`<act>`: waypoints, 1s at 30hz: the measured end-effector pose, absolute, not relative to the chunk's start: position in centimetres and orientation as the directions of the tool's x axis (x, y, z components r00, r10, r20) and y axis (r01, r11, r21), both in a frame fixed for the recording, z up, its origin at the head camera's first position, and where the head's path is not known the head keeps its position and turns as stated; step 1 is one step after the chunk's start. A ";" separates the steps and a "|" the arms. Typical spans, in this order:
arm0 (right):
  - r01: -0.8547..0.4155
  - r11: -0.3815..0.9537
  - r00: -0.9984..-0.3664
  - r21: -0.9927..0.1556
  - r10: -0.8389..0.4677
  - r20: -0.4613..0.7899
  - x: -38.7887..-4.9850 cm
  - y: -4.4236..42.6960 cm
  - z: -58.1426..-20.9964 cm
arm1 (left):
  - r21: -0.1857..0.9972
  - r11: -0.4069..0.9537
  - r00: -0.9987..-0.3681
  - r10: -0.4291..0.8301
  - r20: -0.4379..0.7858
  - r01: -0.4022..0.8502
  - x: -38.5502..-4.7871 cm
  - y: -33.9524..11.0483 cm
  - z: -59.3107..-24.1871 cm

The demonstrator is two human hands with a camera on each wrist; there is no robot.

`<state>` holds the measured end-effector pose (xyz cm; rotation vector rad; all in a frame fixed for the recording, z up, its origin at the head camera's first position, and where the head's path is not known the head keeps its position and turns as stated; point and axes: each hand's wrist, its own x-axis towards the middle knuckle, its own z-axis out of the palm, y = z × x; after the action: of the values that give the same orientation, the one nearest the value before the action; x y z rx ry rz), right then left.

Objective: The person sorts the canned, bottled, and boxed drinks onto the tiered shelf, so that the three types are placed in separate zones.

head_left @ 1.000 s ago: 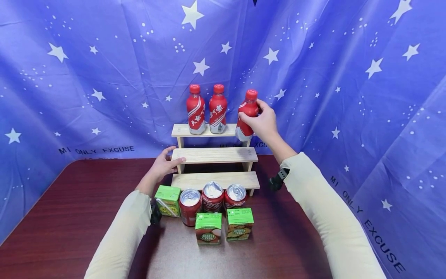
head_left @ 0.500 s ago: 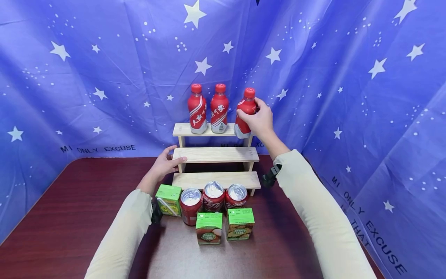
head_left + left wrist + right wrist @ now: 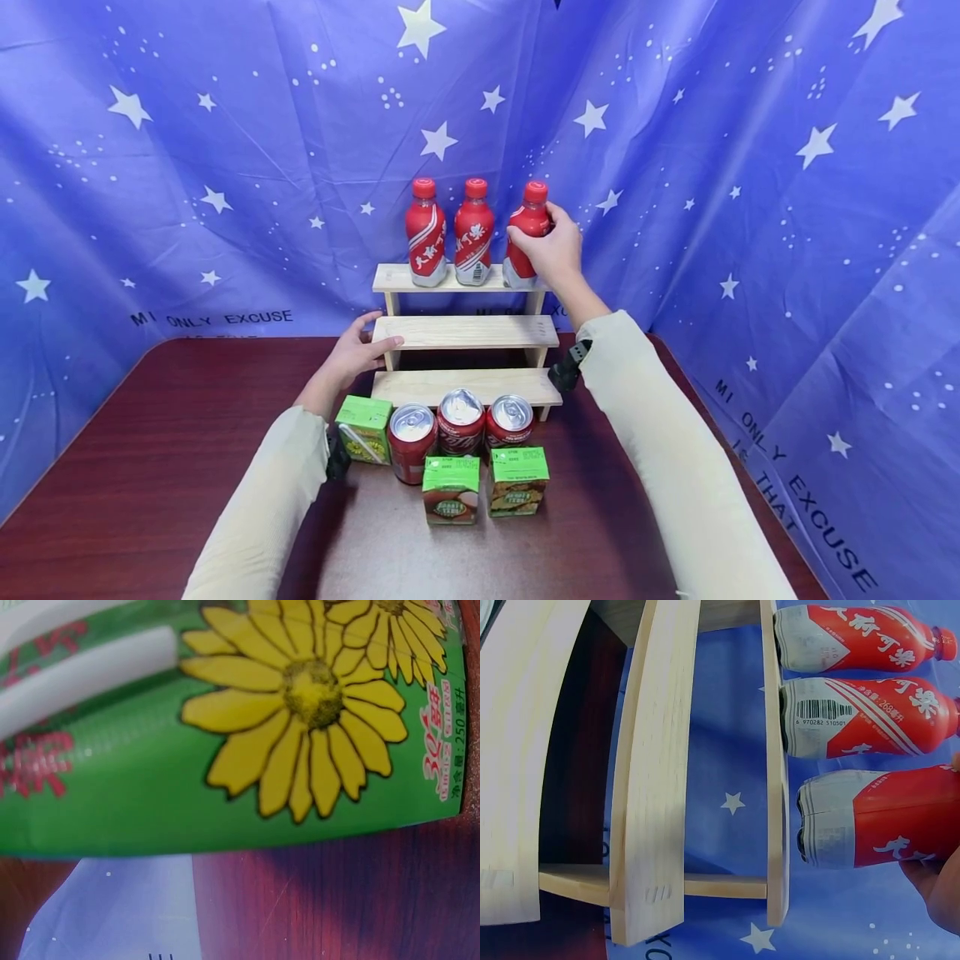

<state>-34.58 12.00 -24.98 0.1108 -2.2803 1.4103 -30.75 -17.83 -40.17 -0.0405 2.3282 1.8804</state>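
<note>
My right hand grips a red plastic drink bottle by its side, thumb in front. The bottle is upright at the right end of the top step. In the right wrist view a narrow gap shows between its base and the board. Two matching bottles stand on the left and middle of that step. My left hand holds the left end of the three-step wooden display rack, thumb on the middle step, some fingers hidden behind. The left wrist view shows mainly a green drink carton with yellow flowers and a white straw.
Before the rack's lowest step stand three red soda cans. The green carton is left of them, and two more green-topped cartons stand in front. All are on a dark red wooden table. A blue star-patterned curtain hangs behind.
My right hand has moved the bottle slightly left and back, up over the right end of the top step. My left hand stays on the rack. The cans and cartons have not moved.
</note>
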 end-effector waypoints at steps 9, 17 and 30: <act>-0.308 0.472 -0.891 -0.826 0.160 0.424 -35.1 11.4 -24.8 | 0.970 0.217 -0.990 0.063 -0.126 -0.110 -30.8 -17.8 -39.9; -0.304 0.473 -0.896 -0.827 0.153 0.417 -35.4 11.2 -25.0 | 0.972 0.205 -0.988 0.071 -0.134 -0.117 -30.8 -17.8 -40.0; -0.297 0.424 -0.887 -0.855 0.209 0.412 -36.4 10.7 -26.0 | 0.977 0.173 -0.985 0.096 -0.146 -0.128 -28.8 -17.1 -37.6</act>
<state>-36.40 10.74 -25.98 0.0744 -2.2219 1.4692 -28.79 -17.08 -37.60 -0.0311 2.2669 1.9149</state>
